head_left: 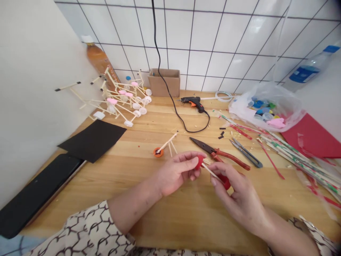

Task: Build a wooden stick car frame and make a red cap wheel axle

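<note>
My left hand (183,168) pinches a red bottle cap (199,162) between thumb and fingers. From that cap a thin pale stick (210,171) runs to a second red cap (225,182), around which my right hand (238,193) is closed, thumb and forefinger on the stick. Whether the stick is fixed to either cap I cannot tell. Just beyond my left hand stands a small stick frame (170,141) with an orange cap (158,152) at its foot. Red-handled long-nose pliers (218,152) lie behind my hands.
A glue gun (193,102) with a black cord, snips (246,153) and a bundle of wrapped sticks (303,158) lie on the table. Several stick models (114,97) stand at the left, near black card (93,140) and a phone (39,193). A bag of caps (266,106) is at right.
</note>
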Tool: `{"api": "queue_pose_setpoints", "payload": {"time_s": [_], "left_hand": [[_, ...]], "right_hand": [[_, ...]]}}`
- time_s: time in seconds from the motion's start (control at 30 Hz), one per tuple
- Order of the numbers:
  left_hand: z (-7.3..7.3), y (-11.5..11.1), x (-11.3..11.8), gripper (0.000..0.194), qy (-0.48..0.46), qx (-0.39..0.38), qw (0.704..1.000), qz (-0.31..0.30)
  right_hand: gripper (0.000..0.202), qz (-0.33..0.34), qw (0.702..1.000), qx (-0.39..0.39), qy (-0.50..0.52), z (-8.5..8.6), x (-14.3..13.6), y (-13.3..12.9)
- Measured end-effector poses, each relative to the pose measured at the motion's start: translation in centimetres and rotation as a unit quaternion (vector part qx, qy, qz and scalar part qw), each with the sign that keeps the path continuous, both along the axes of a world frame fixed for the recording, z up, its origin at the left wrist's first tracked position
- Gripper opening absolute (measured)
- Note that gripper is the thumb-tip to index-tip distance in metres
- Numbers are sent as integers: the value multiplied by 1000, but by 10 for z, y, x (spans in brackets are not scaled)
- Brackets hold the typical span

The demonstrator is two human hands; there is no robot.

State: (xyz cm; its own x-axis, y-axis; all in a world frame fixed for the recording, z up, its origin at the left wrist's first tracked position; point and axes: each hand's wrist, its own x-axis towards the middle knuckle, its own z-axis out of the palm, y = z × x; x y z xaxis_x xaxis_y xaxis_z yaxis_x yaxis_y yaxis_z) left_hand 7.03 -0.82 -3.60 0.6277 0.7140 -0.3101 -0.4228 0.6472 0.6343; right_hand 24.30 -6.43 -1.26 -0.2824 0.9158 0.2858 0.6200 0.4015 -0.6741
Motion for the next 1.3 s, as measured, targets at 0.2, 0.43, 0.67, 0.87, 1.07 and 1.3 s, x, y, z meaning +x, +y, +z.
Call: {"api": "queue_pose_setpoints", "payload": {"time_s": [0.2,0.43,0.67,0.87,1.07,1.3], "left_hand": [[-4,-1,0,25,-12,2,1000,-24],[-4,1,0,26,-13,-4,1000,-14],[-2,0,1,32,-2,-14,1000,-17],[-2,-1,0,30,-7,-9,1000,-28],[-3,-2,0,31,-5,-3,999,-37],[-4,-2,-1,33,8,1,999,-37]], "right_hand": [[22,-6,999,33,-13,-2,2,1],[18,-51,995,69,-51,-5,4,1],[17,-38,989,112,-89,-10,2,-1],[11,-24,982,139,-124,-12,3,0],[11,-8,981,143,-132,-13,2,0],[12,-10,978,155,-142,-12,1,1]]}}
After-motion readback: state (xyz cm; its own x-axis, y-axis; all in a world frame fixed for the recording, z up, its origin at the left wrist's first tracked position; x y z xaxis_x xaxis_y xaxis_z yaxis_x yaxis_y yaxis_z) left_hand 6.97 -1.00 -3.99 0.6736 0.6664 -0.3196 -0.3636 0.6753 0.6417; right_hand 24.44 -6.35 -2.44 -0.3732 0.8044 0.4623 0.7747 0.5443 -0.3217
